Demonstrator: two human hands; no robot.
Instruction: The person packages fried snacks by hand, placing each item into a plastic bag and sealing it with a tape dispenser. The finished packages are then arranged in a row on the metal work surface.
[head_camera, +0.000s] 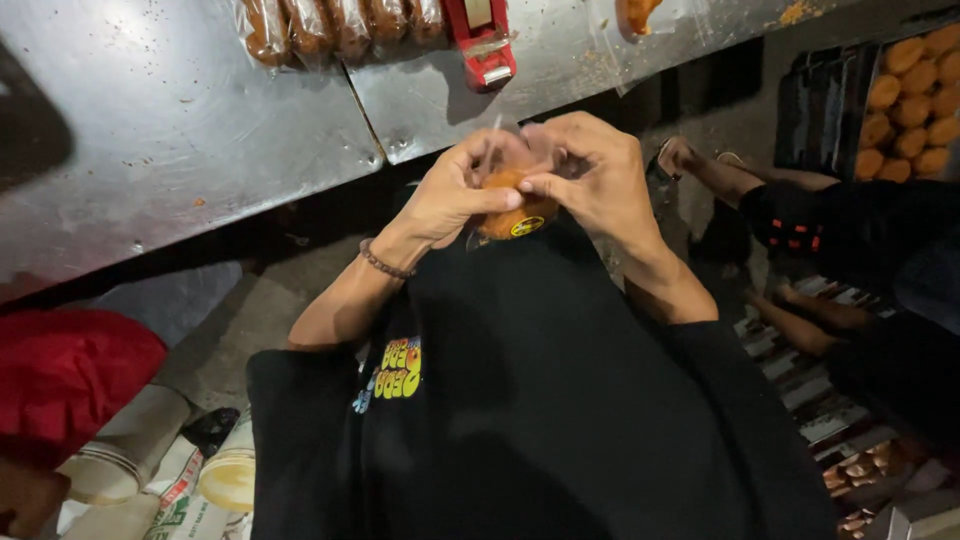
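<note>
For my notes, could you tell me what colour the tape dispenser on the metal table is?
Red, seen in the head view: tape dispenser.

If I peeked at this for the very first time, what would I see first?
Right in the middle, the left hand and right hand pinch a clear plastic bag with a round orange-brown bun inside. Above them, on the scratched grey metal table, a bright red tape dispenser sits beside a row of wrapped brown buns. At the far right, a dark tray of golden buns stands out.
</note>
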